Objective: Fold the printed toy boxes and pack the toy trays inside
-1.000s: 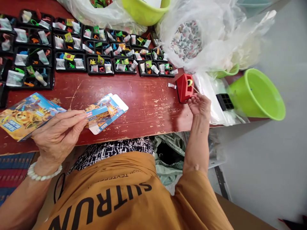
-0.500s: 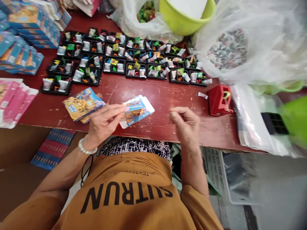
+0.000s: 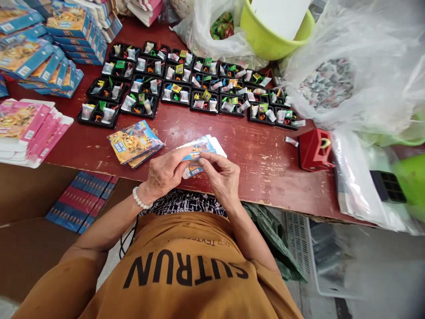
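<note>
My left hand (image 3: 165, 170) and my right hand (image 3: 221, 177) meet above the table's near edge, both pinching a flat blue printed card box (image 3: 203, 148). The fingers hide its middle. Just left of my left hand lies a small pile of yellow-and-blue printed cards (image 3: 134, 144) on the red wooden table (image 3: 252, 177). Beyond my hands stand rows of black compartment trays (image 3: 175, 94) holding small plastic packets and colourful toy pieces. A red tape dispenser (image 3: 314, 149) sits well to the right of my right hand.
Stacked blue boxes (image 3: 76, 37) and pink cards (image 3: 33, 133) lie at the table's left. A lime-green bowl (image 3: 270, 37), a candy-filled plastic bag (image 3: 219, 31) and a large clear bag (image 3: 361, 66) crowd the far right. A plastic crate (image 3: 308, 252) sits below the table.
My right hand has come in from the side and now pinches the card box alongside my left hand. The view has swung left, showing more of the stacked boxes and pink cards.
</note>
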Available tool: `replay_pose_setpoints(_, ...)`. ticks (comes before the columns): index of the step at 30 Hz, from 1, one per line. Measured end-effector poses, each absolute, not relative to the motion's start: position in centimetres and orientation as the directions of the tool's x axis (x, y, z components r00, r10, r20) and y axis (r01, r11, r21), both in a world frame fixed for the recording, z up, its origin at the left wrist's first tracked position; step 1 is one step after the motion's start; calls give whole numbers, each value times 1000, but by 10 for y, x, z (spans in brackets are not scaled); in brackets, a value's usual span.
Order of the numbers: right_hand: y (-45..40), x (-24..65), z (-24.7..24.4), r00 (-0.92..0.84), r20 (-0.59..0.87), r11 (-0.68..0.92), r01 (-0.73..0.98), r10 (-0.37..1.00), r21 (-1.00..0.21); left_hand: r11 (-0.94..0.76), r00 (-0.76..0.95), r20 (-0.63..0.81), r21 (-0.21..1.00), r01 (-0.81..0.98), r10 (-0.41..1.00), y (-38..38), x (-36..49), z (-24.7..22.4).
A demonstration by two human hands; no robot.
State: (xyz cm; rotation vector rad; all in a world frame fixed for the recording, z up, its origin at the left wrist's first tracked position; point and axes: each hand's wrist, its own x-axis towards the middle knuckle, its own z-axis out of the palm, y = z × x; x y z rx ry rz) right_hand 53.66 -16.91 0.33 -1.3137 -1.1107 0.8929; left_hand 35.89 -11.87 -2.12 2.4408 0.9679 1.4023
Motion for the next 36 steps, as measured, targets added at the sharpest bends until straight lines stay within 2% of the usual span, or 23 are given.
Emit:
replay_pose_setpoints(4,-167,537,5,220,67,75,-31,973,-997,-766,322,715,463,446,621,-119,360,-24)
replay_pose_setpoints(8,-167,537,0,227,51,62,-39,973,-997,-765,306,727,457,453,615,-119,360,-26)
replay_pose_setpoints(17,-169,531,-7,250,34,47,-46,968,-998,-782,542,575,344,520,613,-117,357,-2)
replay_pose_setpoints(20,-165,536,-21,274,35,20,58,961,-998,-760,553,523,403,510,649,-113,361,1)
replay_pose_setpoints(23,-161,549,-40,255,-10,-74,241,967,-968,-740,518,529,481,470,673,-109,361,1)
replay_pose_setpoints(25,-159,559,-46,239,-34,-122,366,971,-922,-703,444,545,556,443,711,-109,356,2)
replay_pose_setpoints(27,-155,564,-46,227,-11,-111,432,974,-895,-615,301,536,677,405,789,-113,346,5)
replay_pose_setpoints(29,-148,560,-40,159,-22,-78,354,987,-932,-495,133,479,810,313,868,-118,333,5)
replay_pose_setpoints(31,-137,544,-30,15,-73,-75,143,997,-987,-392,23,395,898,199,918,-120,317,3)
replay_pose_setpoints(33,-122,521,-21,-128,-74,-83,-66,989,-994,-326,-34,333,937,128,942,-117,301,-2)
replay_pose_setpoints(36,-90,484,-16,-172,46,15,-181,984,-983,-283,-94,299,947,153,950,-108,272,-13)
